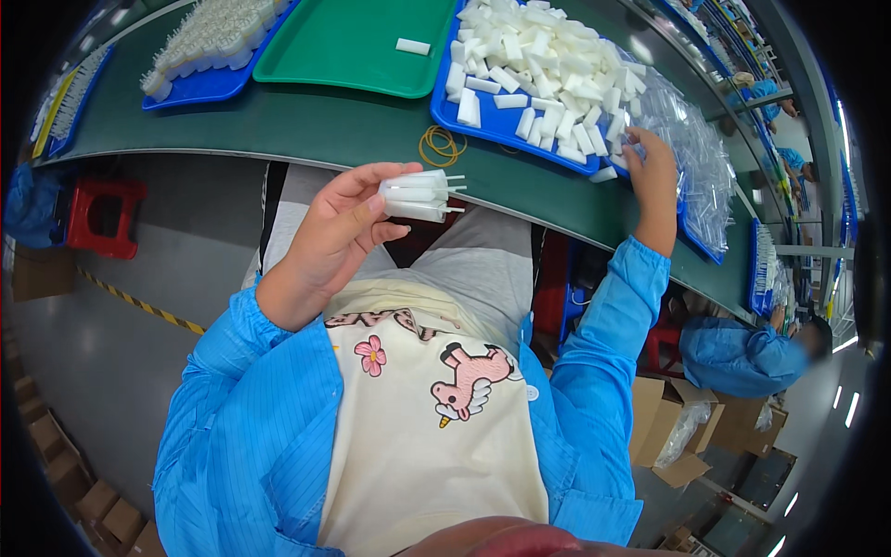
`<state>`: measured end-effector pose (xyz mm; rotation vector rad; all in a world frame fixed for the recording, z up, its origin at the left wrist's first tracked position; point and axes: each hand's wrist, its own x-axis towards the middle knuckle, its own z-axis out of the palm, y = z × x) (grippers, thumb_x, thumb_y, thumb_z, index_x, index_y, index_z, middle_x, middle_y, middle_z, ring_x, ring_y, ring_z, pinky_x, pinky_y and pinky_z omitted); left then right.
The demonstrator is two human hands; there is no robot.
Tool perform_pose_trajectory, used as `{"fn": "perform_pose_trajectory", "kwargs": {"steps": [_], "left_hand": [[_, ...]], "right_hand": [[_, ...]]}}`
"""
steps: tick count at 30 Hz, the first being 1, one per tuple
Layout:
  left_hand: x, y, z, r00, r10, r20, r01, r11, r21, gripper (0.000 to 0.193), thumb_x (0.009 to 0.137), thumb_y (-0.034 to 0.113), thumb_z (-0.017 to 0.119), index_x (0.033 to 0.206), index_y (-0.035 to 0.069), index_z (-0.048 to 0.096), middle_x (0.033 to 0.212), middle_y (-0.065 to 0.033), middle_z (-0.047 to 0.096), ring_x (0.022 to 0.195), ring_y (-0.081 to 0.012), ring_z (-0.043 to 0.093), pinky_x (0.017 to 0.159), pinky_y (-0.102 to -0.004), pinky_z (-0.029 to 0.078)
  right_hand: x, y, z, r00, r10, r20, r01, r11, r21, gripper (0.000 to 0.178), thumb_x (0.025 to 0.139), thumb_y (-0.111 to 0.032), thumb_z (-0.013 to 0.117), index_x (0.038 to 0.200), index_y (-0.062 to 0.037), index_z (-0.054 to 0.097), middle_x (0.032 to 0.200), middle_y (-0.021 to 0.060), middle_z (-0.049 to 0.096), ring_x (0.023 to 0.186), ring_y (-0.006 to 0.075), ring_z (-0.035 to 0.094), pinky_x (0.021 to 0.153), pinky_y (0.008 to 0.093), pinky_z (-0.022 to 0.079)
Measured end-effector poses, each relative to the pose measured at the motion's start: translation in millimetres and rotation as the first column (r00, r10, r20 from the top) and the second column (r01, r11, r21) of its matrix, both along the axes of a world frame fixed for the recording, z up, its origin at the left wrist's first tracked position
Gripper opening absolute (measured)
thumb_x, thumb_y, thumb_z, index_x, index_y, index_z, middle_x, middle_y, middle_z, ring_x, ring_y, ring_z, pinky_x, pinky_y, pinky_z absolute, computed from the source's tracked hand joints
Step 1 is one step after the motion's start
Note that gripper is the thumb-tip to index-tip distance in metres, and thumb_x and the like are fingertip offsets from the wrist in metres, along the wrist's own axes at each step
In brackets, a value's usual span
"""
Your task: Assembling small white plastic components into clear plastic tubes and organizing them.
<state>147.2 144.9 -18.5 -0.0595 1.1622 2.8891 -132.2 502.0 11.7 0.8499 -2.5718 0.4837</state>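
2 hands: left hand [336, 227] raised, gripping white pieces [415, 196]; right hand [655, 173] outstretched near blue tray [502, 123], grasp unclear

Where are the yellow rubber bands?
In the head view, the rubber bands lie on the table at upper centre, between the person's left hand and the green tray.

Left arm [232, 343] bent, forearm angled forward and inward, wrist bare; left hand [332, 227] raised in a grip, thumb across the near side, one finger stretched out above it, others curled below. Right arm [603, 320] reaches farther forward, right hand [654, 176] turned inward, fingers bent leftward, pinch unclear.
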Motion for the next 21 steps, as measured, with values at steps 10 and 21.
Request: {"fn": "perform_pose_trajectory", "kwargs": {"steps": [10,21], "left_hand": [[-4.0,6.5,-2.3,0.999,0.025,-0.024,-0.028,0.992,-0.120,0.032,0.092,0.002,0.062,0.123,0.006,0.058,0.133,-0.0113,0.054,0.117,-0.0208,0.057,0.095,-0.0333,0.052],[-8.4,5.8,-5.0,0.984,-0.006,-0.177,-0.026,0.985,-0.173,0.030,0.083,-0.009,0.067,0.111,0.001,0.065,0.117,-0.0094,0.056,0.110,-0.0223,0.060,0.092,-0.0339,0.053]], "right_hand": [[36.5,-14.0,13.3,0.999,-0.003,0.034,0.030,0.529,-0.848,0.040,0.088,-0.001,0.063,0.128,-0.0025,0.055,0.104,0.0099,0.065,0.089,0.0158,0.061,0.075,0.0289,0.050],[161.8,-99.5,-30.6,0.689,0.683,0.243,0.271,0.068,-0.960,0.015,0.091,0.000,0.063,0.106,0.0021,0.060,0.103,0.0159,0.067,0.078,0.0175,0.065,0.066,0.0251,0.052]]}}
